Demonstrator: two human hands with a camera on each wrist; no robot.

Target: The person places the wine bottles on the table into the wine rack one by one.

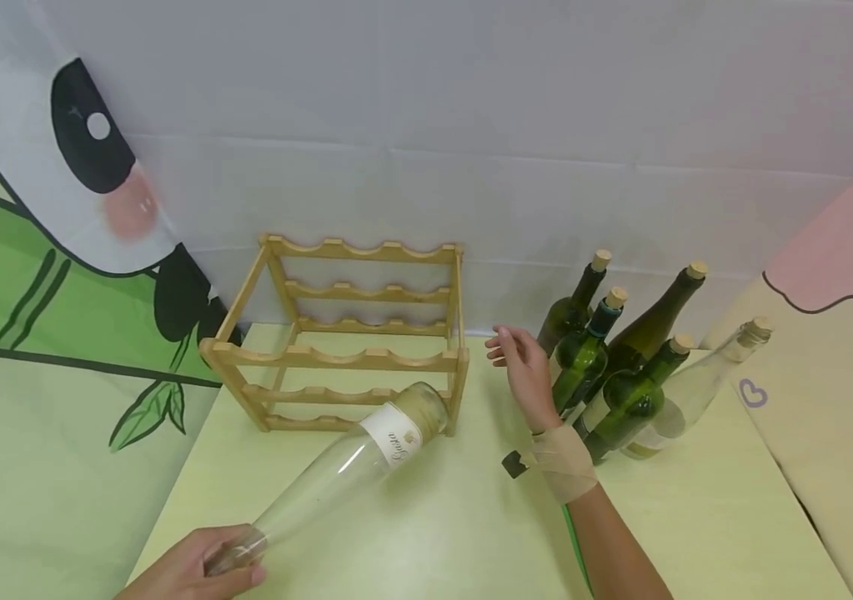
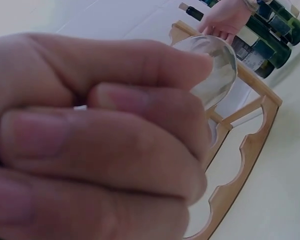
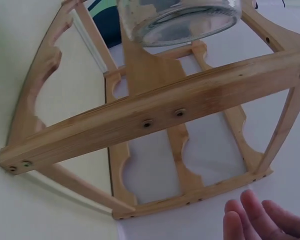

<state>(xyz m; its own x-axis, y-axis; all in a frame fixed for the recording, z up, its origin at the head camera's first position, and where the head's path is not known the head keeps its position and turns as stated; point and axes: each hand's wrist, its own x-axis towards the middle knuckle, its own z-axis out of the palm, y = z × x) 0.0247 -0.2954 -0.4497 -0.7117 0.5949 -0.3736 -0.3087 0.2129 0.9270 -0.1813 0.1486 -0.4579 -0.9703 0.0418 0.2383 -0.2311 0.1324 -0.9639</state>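
Observation:
My left hand (image 1: 197, 567) grips a clear glass bottle (image 1: 321, 483) by its neck, at the lower left of the head view. The bottle is tilted, its base up and to the right, in front of the wooden wine rack (image 1: 366, 360). A white label (image 1: 392, 433) wraps it near the base. In the left wrist view, curled fingers (image 2: 115, 145) hide most of the bottle. My right hand (image 1: 524, 371) is held between the rack and the standing bottles, its fingers loosely bent with nothing in them. The right wrist view shows its fingers (image 3: 255, 217) beside the rack.
Several corked green bottles (image 1: 629, 400) stand close together on the right. Beside them a corked clear bottle (image 1: 711, 387) leans in view. The pale yellow table (image 1: 426, 533) lies beneath everything, with a printed cloth backdrop (image 1: 509, 208) behind. A green cable (image 1: 574, 542) hangs by the right wrist.

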